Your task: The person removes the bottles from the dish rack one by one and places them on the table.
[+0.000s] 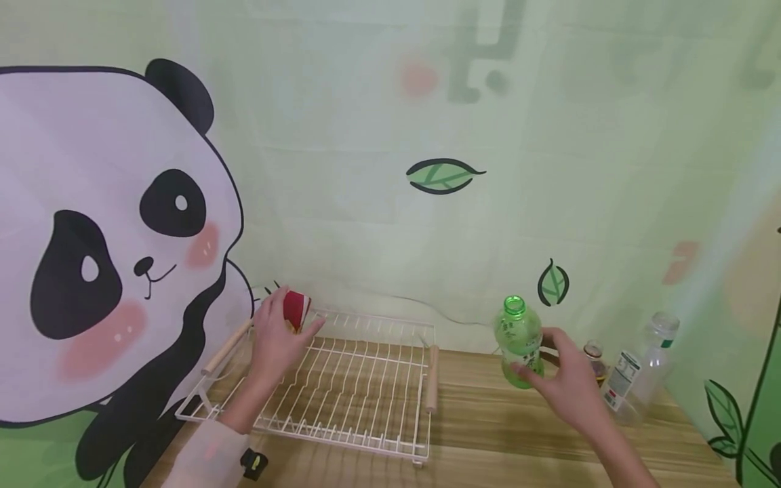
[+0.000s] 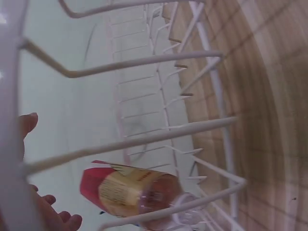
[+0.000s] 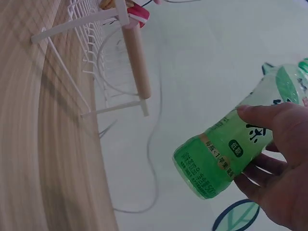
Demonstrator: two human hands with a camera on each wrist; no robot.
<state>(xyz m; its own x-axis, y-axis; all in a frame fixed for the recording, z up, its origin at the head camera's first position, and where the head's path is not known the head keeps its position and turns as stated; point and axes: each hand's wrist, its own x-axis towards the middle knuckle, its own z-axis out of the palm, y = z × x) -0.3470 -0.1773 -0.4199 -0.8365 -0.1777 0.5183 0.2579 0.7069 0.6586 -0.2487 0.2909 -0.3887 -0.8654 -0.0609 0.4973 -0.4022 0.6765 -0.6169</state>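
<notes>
My right hand (image 1: 567,379) grips a green plastic drink bottle (image 1: 517,339) round its side and holds it above the table. Its uncapped mouth points up in the head view, and its printed label (image 3: 231,151) shows in the right wrist view. At the far left of a white wire dish rack (image 1: 366,390) is my left hand (image 1: 279,332), its thumb spread away from the fingers. Right beside it stands a bottle with a red and yellow label (image 2: 127,190), neck down among the rack's wires. In the left wrist view my left fingers (image 2: 72,222) are partly hidden by the rack.
Wooden handles (image 1: 433,379) flank the rack. At the right of the wooden table (image 1: 488,434) stand a small bottle (image 1: 593,356) and a tall clear bottle (image 1: 655,366). A small black object (image 1: 253,463) lies near my left sleeve. Behind hangs a panda-printed backdrop (image 1: 342,224).
</notes>
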